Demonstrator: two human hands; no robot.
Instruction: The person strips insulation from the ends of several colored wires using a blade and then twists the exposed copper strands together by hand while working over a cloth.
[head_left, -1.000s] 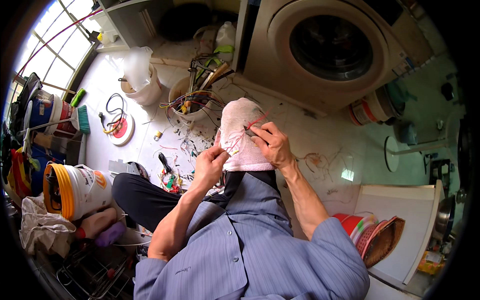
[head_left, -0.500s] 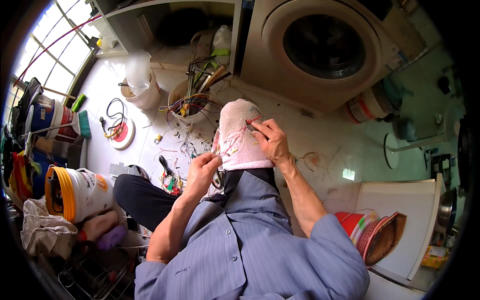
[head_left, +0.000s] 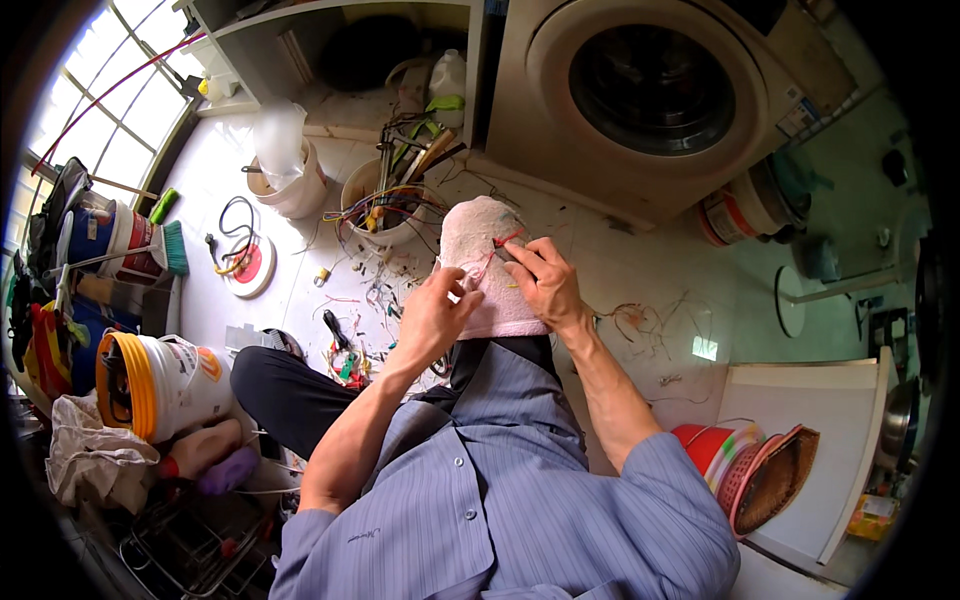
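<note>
A pink towel [head_left: 474, 222] lies draped over my leg, with both my hands above it. My right hand [head_left: 552, 292] is closed in a pinch on a small dark piece [head_left: 500, 253] with a red wire [head_left: 512, 237] on it; the fingers partly cover the piece, so its kind is unclear. From there thin reddish strands run across the towel toward my left hand [head_left: 432, 318]. That hand's thumb and forefinger are bent together at the strands' end, on the towel's left side. What lies between those fingertips is too small to make out.
Wire scraps and a black-handled tool [head_left: 333, 326] litter the floor at left. Beyond the towel stand a bucket of tools and wires [head_left: 392, 238] and a white bucket [head_left: 293, 193]. A washing machine [head_left: 520, 130] is at far right, a yellow-rimmed bucket [head_left: 190, 385] at left.
My left hand has moved up and to the right, from the towel's left edge onto it, closer to my right hand. My right hand stays nearly in place.
</note>
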